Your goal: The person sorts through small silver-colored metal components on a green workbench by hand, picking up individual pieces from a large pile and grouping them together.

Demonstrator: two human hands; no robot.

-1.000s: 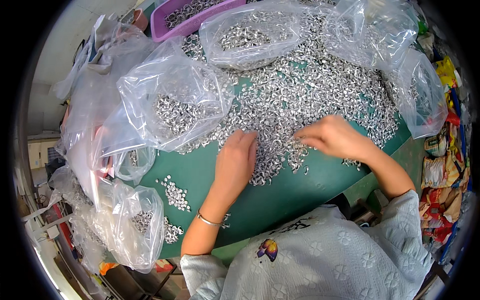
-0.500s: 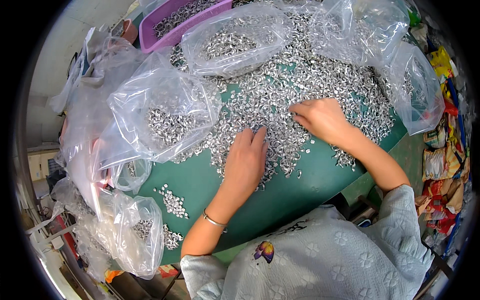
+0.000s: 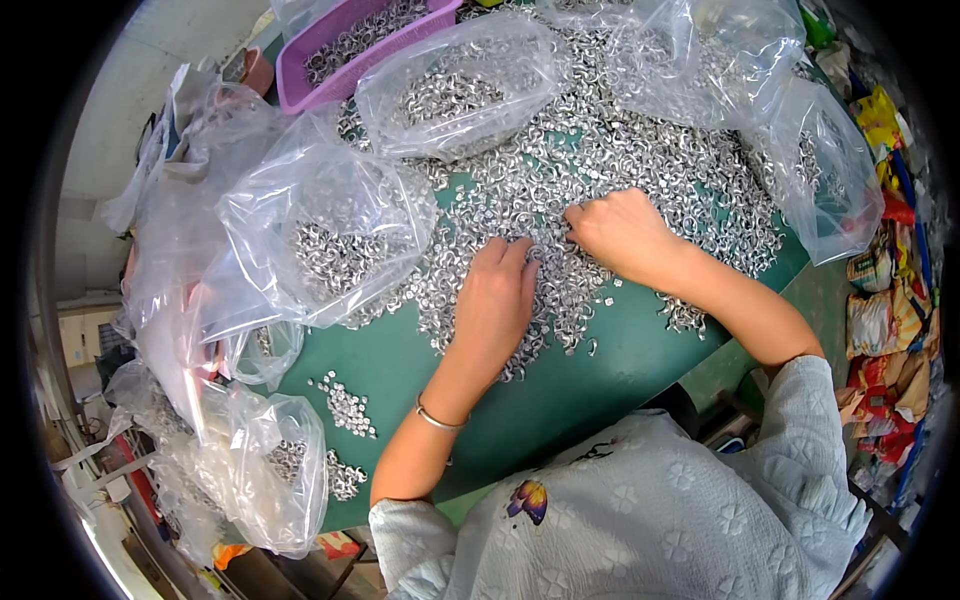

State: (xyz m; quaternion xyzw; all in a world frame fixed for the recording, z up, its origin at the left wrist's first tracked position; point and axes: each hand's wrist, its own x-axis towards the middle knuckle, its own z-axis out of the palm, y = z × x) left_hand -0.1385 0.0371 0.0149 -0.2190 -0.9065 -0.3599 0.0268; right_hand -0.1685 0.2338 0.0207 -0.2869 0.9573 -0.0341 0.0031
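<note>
A broad heap of small, curved, silver metal pieces [image 3: 520,190] is spread over the green table [image 3: 410,355]. My left hand [image 3: 493,305] rests palm down on the near part of the heap, fingers stretched forward and a little apart among the pieces. To its right, my right hand [image 3: 622,235] reaches into the middle of the heap. Its fingers are curled and pinched together at the tips, and whatever lies between them is too small to name. A separate little cluster of silver pieces [image 3: 348,410] lies left of my left forearm.
Clear plastic bags holding metal pieces ring the heap: one at left [image 3: 330,225], one at the back [image 3: 455,90], one at right [image 3: 825,180]. A purple basket [image 3: 370,52] of pieces stands at back left. Another bag [image 3: 290,470] sits at the table's near left corner.
My right hand has shifted slightly left and nearer the body, its fingers more curled. My left hand has moved slightly forward over the pieces.
</note>
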